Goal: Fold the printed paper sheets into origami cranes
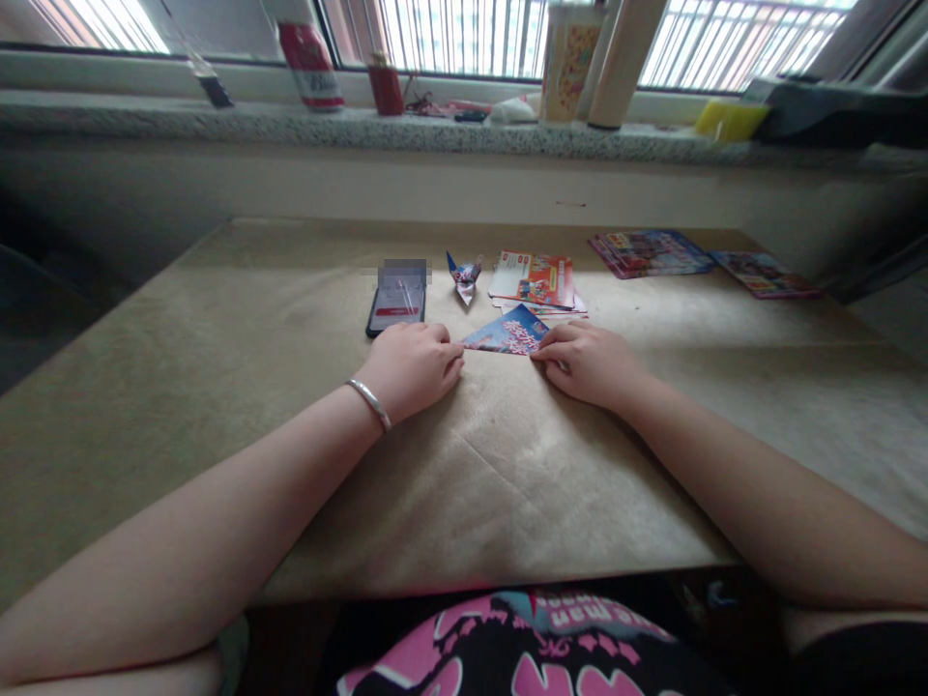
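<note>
A blue printed sheet folded into a triangle lies flat on the brown table. My left hand, with a silver bangle on the wrist, has its fingers curled and pressed on the triangle's left corner. My right hand pinches down on its right corner with bent fingers. Just beyond stand a small folded paper crane and a stack of printed sheets.
A phone lies left of the crane. More printed leaflets sit at the far right of the table. The windowsill behind holds a red can, a red cup, containers and yellow sponges.
</note>
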Demonstrator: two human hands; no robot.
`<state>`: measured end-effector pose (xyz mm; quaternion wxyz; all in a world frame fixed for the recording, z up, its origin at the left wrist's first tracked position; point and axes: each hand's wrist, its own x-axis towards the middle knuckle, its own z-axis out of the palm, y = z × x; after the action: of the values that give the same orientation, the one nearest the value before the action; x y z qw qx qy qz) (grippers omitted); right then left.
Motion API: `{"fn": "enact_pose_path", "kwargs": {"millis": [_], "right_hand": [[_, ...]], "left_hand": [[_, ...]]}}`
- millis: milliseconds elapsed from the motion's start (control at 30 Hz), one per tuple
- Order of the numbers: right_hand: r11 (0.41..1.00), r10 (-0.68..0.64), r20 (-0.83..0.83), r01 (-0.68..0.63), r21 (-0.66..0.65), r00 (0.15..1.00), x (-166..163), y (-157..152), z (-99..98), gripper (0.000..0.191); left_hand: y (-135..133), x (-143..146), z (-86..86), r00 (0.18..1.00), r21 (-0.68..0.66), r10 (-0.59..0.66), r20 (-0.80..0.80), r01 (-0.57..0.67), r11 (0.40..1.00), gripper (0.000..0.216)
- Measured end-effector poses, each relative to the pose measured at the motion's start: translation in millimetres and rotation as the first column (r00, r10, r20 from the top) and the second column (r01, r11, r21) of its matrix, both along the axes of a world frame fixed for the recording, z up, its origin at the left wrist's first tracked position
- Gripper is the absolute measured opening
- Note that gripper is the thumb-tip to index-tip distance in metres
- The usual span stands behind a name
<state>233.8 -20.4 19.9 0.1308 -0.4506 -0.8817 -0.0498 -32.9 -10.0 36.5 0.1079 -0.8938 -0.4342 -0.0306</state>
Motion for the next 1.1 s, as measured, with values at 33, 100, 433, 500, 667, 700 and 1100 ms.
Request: {"fn": "enact_pose_path", "kwargs": {"millis": [33, 100, 433, 500, 667, 700, 1100], "right_hand": [[1.000, 0.000, 0.003, 0.000, -0.002, 1.000, 0.0, -0.1, 0.2, 0.028], [1.000, -0.004, 0.001, 0.004, -0.005, 1.000, -0.2, -0.4, 0.4, 0.029], [1.000, -0.007, -0.014, 0.007, 0.003, 1.000, 0.3, -1.2, -0.5, 0.028], [1.000, 0.001, -0.009, -0.001, 0.003, 1.000, 1.2, -0.8, -1.1, 0.028], [0.997, 0.071, 0.001, -0.071, 0.024, 0.997, 1.3, 1.7, -4.6, 0.029], [0.996, 0.083, 0.002, -0.083, 0.026, 0.997, 0.3, 2.2, -5.4, 0.031], [0.992, 0.125, -0.013, -0.125, 0.019, 0.992, -13.2, 4.8, -6.9, 0.033]], "left_hand": [[-0.7, 0.4, 0.5, 1.000, -0.003, 0.019, 0.005, -0.019, 1.000, 0.040], [-1.9, 1.2, 0.9, 0.999, 0.002, 0.048, 0.009, -0.048, 0.999, 0.041], [-5.1, 2.2, 2.3, 0.980, 0.057, 0.193, -0.045, -0.191, 0.980, 0.039], [-6.9, 3.9, 3.1, 0.982, 0.099, 0.186, -0.027, -0.182, 0.978, 0.037], [-10.5, 11.7, -0.4, 0.992, 0.145, -0.091, 0.093, 0.077, 0.986, 0.037], [-10.4, 13.2, -2.8, 0.981, 0.124, -0.161, 0.104, 0.148, 0.981, 0.041], [-7.0, 23.2, -21.1, 0.973, -0.015, -0.206, 0.104, 0.208, 0.978, 0.045]]}}
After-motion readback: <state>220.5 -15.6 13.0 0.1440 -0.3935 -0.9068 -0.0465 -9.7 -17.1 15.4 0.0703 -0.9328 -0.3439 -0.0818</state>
